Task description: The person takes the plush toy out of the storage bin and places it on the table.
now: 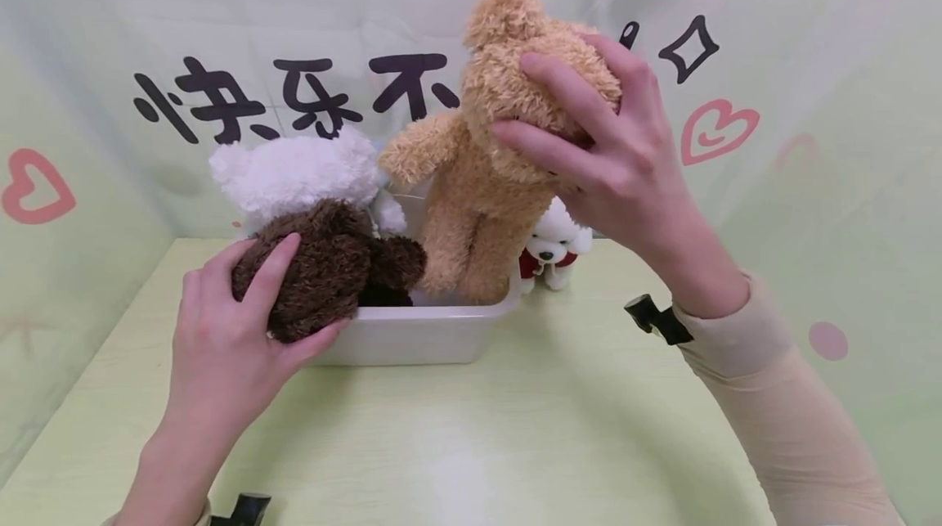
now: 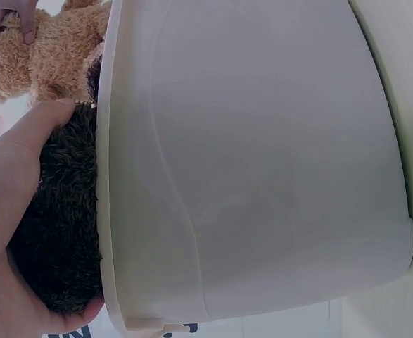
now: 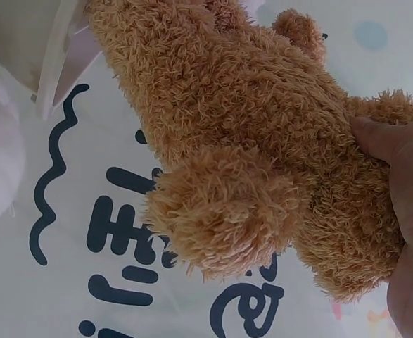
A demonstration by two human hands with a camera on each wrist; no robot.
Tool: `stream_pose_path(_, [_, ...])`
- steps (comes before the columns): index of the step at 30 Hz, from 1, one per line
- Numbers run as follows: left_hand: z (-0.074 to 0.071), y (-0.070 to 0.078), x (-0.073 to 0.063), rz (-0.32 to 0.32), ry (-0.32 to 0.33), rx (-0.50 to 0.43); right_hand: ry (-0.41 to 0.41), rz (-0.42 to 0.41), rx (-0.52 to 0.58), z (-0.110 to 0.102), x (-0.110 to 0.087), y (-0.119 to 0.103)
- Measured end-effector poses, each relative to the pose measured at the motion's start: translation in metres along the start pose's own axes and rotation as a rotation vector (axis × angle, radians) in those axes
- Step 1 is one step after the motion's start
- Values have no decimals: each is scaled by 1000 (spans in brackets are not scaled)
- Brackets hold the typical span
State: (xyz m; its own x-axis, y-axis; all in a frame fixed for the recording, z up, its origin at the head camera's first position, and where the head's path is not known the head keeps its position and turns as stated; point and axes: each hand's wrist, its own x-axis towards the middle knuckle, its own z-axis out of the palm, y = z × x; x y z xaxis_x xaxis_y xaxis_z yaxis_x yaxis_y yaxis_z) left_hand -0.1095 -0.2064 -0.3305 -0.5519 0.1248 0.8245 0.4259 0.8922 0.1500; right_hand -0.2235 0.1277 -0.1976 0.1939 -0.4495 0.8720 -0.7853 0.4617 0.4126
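A tan teddy bear (image 1: 471, 207) hangs upright over the right end of a white bin (image 1: 419, 338), its feet at about rim height. My right hand (image 1: 596, 133) grips it by the head; in the right wrist view the thumb presses into the curly fur of the bear (image 3: 241, 105). At the bin's left end my left hand (image 1: 228, 330) holds a dark brown plush toy (image 1: 316, 272), fingers spread round its head. The left wrist view has this brown toy (image 2: 65, 204) against the bin's rim. Behind it is a white plush toy (image 1: 294, 170), its lower part hidden.
A small white plush dog (image 1: 552, 240) in red sits on the table (image 1: 515, 428) just right of the bin. Behind everything hangs a pale cloth backdrop (image 1: 809, 248) with dark lettering and pink hearts.
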Motion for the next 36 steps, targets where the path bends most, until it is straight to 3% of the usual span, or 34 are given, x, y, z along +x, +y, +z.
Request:
stream_pose_path(9, [1, 0, 1, -2, 11, -8, 182, 151, 57, -18, 5, 13])
stream_pose_path(16, [1, 1, 2, -6, 17, -2, 240, 218, 74, -32, -4, 18])
stream_pose_path(28, [3, 2, 3, -12, 10, -12, 175, 241, 36, -53, -23, 28])
stream_pose_path(36, [3, 2, 4, -3, 15, -12, 138, 377, 51, -73, -32, 23])
